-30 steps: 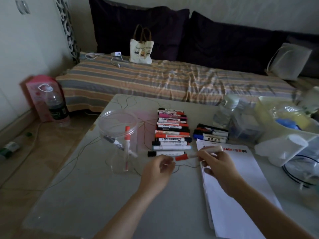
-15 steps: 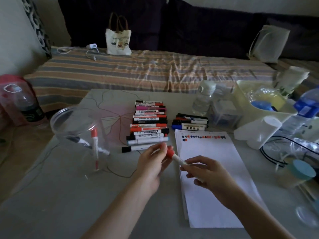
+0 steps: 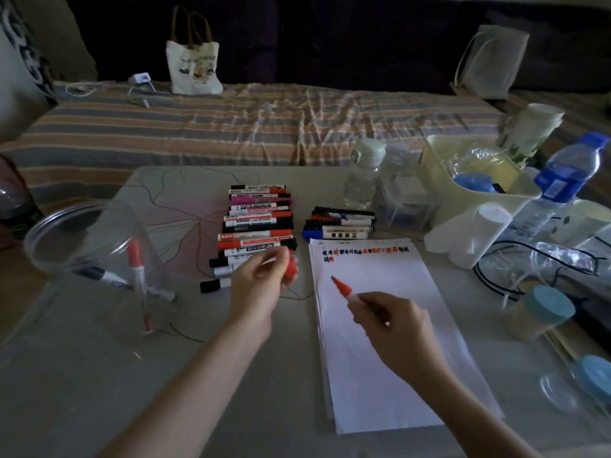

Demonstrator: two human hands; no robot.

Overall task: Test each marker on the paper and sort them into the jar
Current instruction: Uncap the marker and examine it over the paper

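My right hand (image 3: 395,328) grips an uncapped red marker (image 3: 344,288), its tip just above the upper left of the white paper stack (image 3: 390,352). A row of red, blue and black test marks runs along the paper's top. My left hand (image 3: 256,285) pinches the red cap (image 3: 291,269) beside the paper. A row of several markers (image 3: 258,226) lies behind my left hand, and a smaller pile of markers (image 3: 340,223) lies above the paper. The clear jar (image 3: 89,259) at the left holds a red marker and a dark-capped one.
Water bottles (image 3: 363,173), a yellow bin (image 3: 472,183), a white roll (image 3: 469,233), cables and blue-lidded jars (image 3: 542,312) crowd the table's right side. A thin wire (image 3: 195,246) loops across the table. A striped bed with a tote bag (image 3: 193,66) lies behind.
The cap came off the red marker: my left hand pulled it away leftward, and my right hand turned the bare tip toward the paper. The view swung left and down.
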